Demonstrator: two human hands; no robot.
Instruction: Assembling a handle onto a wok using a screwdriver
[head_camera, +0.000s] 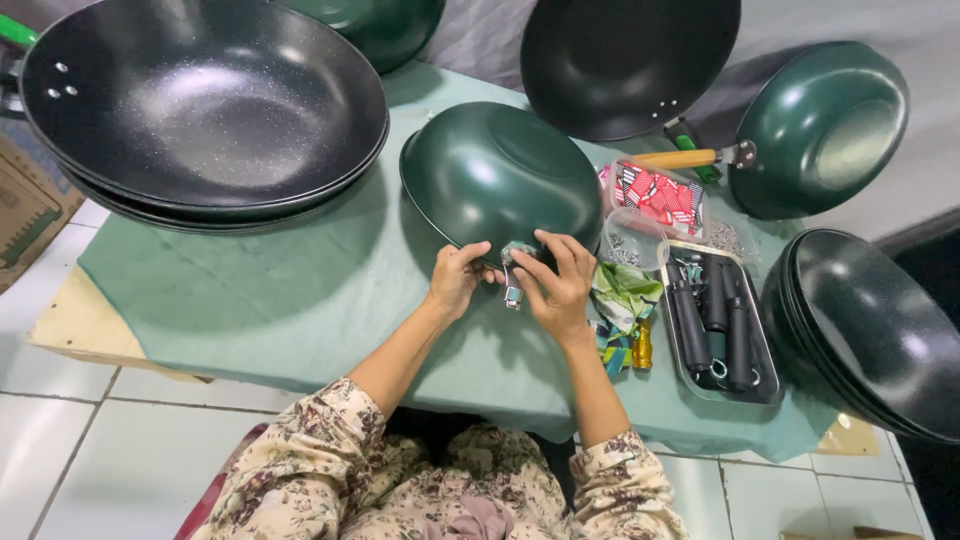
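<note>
Head view: tray (683, 378) holds black handles (715, 315); screws, seemingly.

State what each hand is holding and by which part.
Both the left hand and the right hand grip the small metal handle bracket at the rim of the upturned dark green round metal wok, pinching it with their fingertips.

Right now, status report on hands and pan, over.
Left hand, right hand pinch metal bracket at green pan rim. Pan upside down. Nothing in the way.
</note>
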